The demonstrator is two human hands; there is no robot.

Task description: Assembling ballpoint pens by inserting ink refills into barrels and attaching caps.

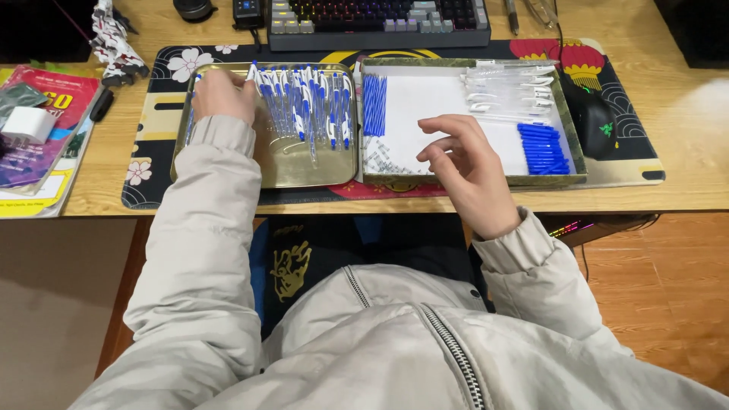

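On the wooden desk [683,137], my left hand [222,95] pinches 1 light, slippery, stiff pen [304,102] mid-barrel, while my right hand [463,163] hovers loosely spread, empty.

My pens [304,102] are white with blue parts, in a gold tray [304,171]. The right tray [425,99] is white inside, with blue refills [374,105] and blue caps [543,148]. My jacket [205,250] is pale beige. The desk mat [171,68] is black with white flowers.
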